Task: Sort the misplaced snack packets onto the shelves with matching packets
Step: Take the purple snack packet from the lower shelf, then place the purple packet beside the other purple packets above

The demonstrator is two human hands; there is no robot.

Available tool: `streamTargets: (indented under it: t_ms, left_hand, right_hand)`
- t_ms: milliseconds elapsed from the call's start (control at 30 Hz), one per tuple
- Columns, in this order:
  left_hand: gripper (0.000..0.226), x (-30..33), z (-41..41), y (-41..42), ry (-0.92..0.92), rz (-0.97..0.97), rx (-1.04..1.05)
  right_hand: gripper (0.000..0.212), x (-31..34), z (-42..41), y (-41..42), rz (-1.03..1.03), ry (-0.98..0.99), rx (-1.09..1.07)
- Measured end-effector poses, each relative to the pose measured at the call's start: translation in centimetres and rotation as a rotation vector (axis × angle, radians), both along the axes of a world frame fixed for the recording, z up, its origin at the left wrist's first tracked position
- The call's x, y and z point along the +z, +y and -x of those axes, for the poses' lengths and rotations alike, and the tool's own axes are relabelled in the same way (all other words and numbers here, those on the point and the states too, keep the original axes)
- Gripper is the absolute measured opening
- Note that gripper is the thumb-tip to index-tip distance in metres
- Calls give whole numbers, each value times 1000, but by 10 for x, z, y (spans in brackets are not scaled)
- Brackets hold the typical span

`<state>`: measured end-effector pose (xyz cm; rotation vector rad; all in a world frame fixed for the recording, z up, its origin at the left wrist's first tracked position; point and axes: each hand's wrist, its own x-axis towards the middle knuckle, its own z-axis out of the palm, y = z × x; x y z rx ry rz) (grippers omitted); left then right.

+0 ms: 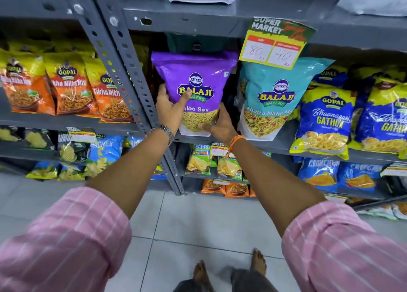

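Note:
A purple Balaji Aloo Sev packet (196,80) stands upright at the left end of the grey middle shelf (275,143). My left hand (169,106) grips its left edge, thumb across the front. My right hand (220,124) holds its lower right corner. Right beside it stands a teal Balaji Khatta Mitha Mix packet (273,98), and blue Gopal Gathiya packets (326,120) follow further right. A dark green packet (189,43) shows behind the purple one.
A slotted grey upright post (130,71) divides the racks. Orange Gopal Tikha Mitha Mix packets (66,87) fill the left shelf. A yellow price tag (275,47) hangs from the shelf above. Chips packets (198,159) fill the lower shelves. The floor (198,221) is tiled.

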<state>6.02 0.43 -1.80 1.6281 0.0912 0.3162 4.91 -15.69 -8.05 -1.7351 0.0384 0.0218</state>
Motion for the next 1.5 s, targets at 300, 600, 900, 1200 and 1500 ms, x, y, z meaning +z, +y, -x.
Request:
streamTargets:
  t_ms: [300, 600, 900, 1200, 1500]
  left_hand:
    - [43, -15, 66, 9, -40, 22, 71]
    - [31, 35, 129, 17, -189, 100, 130]
    - [34, 163, 162, -15, -451, 150, -25]
    - [57, 282, 124, -76, -564, 49, -340]
    - [89, 326, 47, -118, -472, -88, -268]
  right_hand:
    - [87, -3, 51, 3, 6, -26, 53]
    - [74, 59, 124, 3, 53, -67, 95]
    - [66, 186, 179, -29, -49, -257, -4]
    - [50, 297, 165, -96, -90, -496, -191]
    - [38, 334, 91, -132, 11, -548, -278]
